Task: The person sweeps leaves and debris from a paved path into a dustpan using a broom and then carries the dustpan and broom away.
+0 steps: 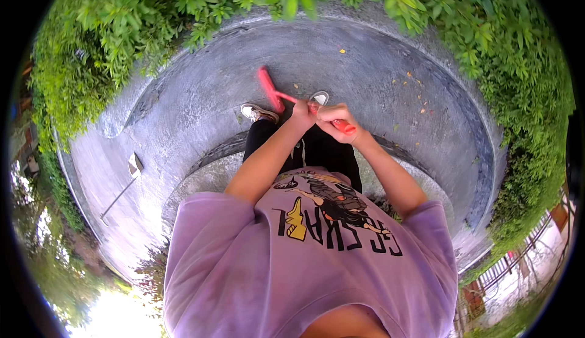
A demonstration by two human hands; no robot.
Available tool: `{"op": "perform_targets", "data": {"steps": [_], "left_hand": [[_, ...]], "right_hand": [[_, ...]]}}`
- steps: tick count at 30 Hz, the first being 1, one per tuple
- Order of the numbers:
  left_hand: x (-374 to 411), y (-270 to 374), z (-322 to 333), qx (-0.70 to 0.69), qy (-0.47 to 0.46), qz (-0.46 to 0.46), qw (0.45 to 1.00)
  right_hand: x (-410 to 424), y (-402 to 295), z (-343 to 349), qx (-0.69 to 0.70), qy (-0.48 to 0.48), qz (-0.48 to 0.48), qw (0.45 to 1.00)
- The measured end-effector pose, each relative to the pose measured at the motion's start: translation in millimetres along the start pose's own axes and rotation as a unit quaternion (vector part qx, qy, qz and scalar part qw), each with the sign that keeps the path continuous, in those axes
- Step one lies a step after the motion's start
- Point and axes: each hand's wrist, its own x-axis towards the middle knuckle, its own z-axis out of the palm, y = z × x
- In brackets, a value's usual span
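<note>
A red-handled broom (288, 97) slants down from both hands, its pinkish-red head blurred above the paving just ahead of my left shoe. Lower on the handle, my left hand (304, 113) is closed around it. My right hand (338, 121) grips the handle near its end, and the red end piece sticks out past the fingers towards my body. The two hands are close together in front of my thighs. Whether the bristles touch the ground cannot be told.
Grey concrete paving (219, 82) curves around me, bordered by a low kerb and green shrubs (507, 59). Fallen yellow leaves (409, 82) are scattered ahead to the right. A long-handled dustpan (135, 165) is on the paving at the left. A curved raised edge (205, 178) runs close behind my feet.
</note>
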Motion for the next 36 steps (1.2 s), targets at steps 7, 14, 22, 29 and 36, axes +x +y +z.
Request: {"op": "perform_targets", "data": {"steps": [7, 14, 22, 29, 36], "left_hand": [[49, -96, 116, 0.042, -0.116, -0.094, 0.988], [18, -168, 184, 0.059, -0.127, -0.248, 0.959], [-50, -136, 166, 0.206, -0.012, -0.241, 0.948], [-29, -39, 131, 0.375, 0.056, -0.279, 0.882], [37, 57, 106, 0.515, 0.095, -0.191, 0.83]], "right_hand": [[-40, -46, -101, -0.109, 0.09, -0.019, 0.99], [-80, -107, -121, -0.189, 0.266, -0.011, 0.945], [-78, -137, -33, -0.054, 0.576, -0.092, 0.81], [-9, -110, 74, -0.026, 0.77, -0.071, 0.633], [51, -145, 151, -0.035, 0.807, -0.116, 0.578]]}}
